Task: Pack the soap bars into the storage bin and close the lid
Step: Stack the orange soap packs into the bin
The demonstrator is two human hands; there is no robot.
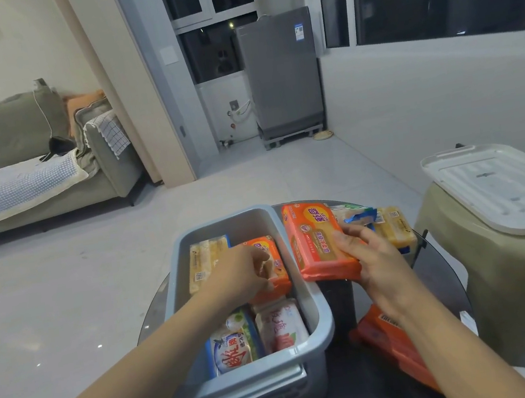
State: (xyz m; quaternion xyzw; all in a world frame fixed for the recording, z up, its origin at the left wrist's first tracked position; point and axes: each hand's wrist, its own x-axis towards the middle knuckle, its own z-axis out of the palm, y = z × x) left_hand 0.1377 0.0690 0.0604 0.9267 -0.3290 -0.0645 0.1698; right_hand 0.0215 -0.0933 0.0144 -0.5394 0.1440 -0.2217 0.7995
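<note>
Head view: a blue-grey storage bin stands open on a round dark glass table. Inside it, at the near end, lie a blue-and-white soap pack with a large red Chinese character and, just to its right, a white-and-pink soap pack with pink Chinese writing that is too small to read. At the far left of the bin a pale yellow soap bar stands on edge and shows a small QR code. Beside it is an orange soap pack; the left hand reaches into the bin with its fingers curled round the near end of this pack.

The right hand, just right of the bin, grips a second orange soap pack held over the table at the bin's right rim, thumb on top; its label carries yellow Chinese characters on a purple band. Farther right lie a yellow soap bar with a QR code and a torn blue wrapper. A third orange pack lies on the table under the right forearm. The white lid rests on a beige stool at the far right, well apart from the bin.
</note>
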